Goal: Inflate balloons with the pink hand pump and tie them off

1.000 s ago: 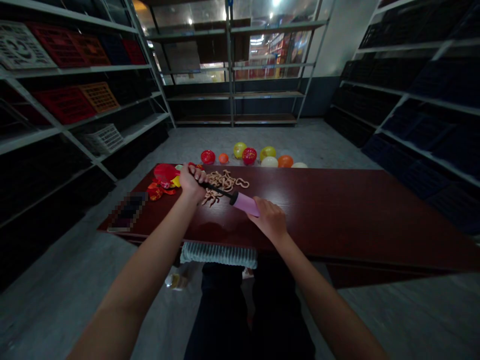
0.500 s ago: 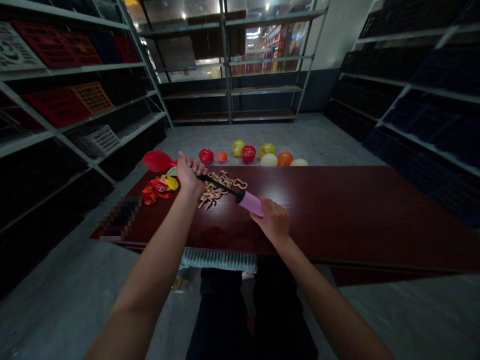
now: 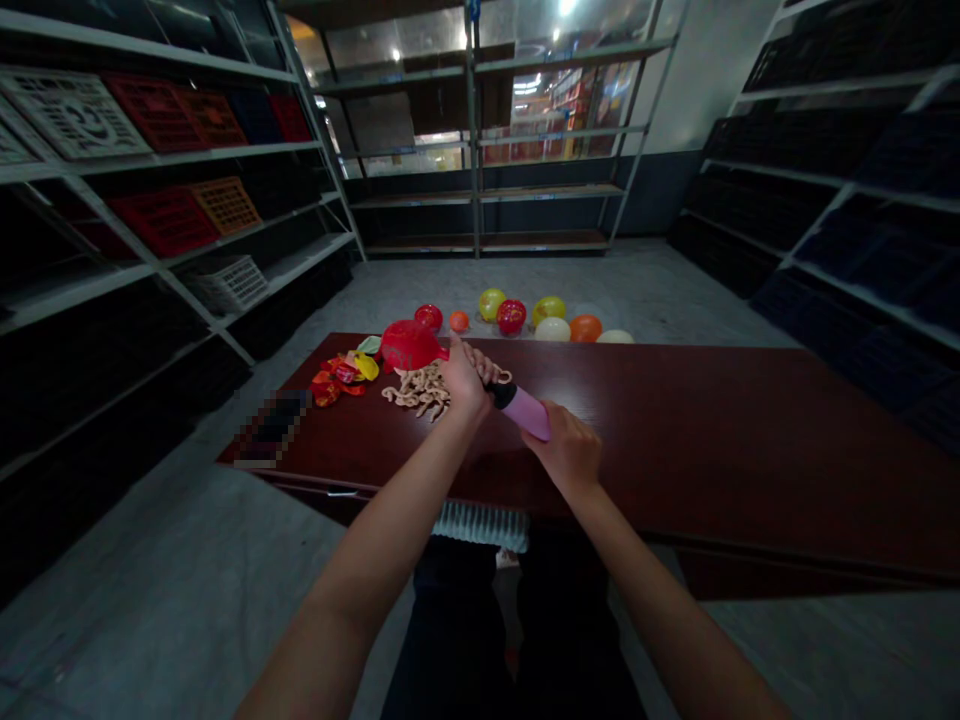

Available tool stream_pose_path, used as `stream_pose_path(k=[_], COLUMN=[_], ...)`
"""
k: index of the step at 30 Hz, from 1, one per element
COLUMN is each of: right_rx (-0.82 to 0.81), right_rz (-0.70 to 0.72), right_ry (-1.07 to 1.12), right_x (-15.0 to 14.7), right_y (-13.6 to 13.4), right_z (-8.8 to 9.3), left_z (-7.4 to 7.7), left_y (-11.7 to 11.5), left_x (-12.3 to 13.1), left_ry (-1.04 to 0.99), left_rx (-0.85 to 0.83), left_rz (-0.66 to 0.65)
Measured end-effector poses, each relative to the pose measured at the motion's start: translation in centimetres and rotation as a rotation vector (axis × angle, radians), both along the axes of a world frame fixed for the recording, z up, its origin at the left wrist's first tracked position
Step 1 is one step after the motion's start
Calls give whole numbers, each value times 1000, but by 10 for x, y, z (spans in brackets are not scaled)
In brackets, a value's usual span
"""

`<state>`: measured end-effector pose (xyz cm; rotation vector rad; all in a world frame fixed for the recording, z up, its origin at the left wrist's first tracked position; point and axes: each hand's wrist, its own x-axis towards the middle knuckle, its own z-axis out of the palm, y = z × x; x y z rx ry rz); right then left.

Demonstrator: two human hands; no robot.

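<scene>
My left hand [image 3: 469, 378] is closed around the black end of a balloon pump and the neck of a red balloon [image 3: 411, 346], which is partly inflated and points left. My right hand [image 3: 568, 445] grips the pump's pink barrel [image 3: 527, 412]. The black rod is no longer visible between the hands, and the left hand sits close against the barrel's end. Under the red balloon lies a pile of tan, curled strips [image 3: 421, 390] on the table. To its left is a heap of flat balloons [image 3: 341, 375] in red, orange and yellow.
The dark red-brown table [image 3: 697, 430] spans the view. A blurred dark object [image 3: 274, 428] lies at its left end. Beyond the far edge, several inflated balloons, among them an orange balloon [image 3: 586, 328], rest on the floor. Shelves with crates [image 3: 225, 205] stand at left.
My left hand has moved right toward my right hand, pushing the pump's rod in. The red balloon moved along with it and looks larger. The whole view has shifted slightly.
</scene>
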<state>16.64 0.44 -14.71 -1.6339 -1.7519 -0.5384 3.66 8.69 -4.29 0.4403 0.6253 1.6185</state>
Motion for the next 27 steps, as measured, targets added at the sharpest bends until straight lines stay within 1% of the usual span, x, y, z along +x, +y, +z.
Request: stream_pose_path(k=[6, 9, 12, 17, 19, 21, 23, 27], right_rx=[36, 42, 36, 47, 42, 33, 25, 2], right_rz=[89, 109, 118, 129, 138, 141, 120, 43], right_ry=[-83, -94, -96, -69, -54, -38, -22, 7], right_x=[-6, -5, -4, -8, -8, -6, -3, 2], right_y=[-2, -3, -4, -3, -1, 2, 4, 5], right_z=[1, 0, -1, 0, 0, -2, -3, -4], left_z=[3, 9, 24, 59, 67, 68, 65, 58], left_y=[-7, -8, -5, 6, 11, 14, 17, 21], left_x=[-31, -46, -67, -109, -119, -121, -114, -86], left_ry=[6, 20, 35, 55, 51, 49, 52, 70], left_rx=[-20, -7, 2, 17, 28, 36, 36, 37], left_rz=[49, 62, 64, 101, 111, 122, 146, 208])
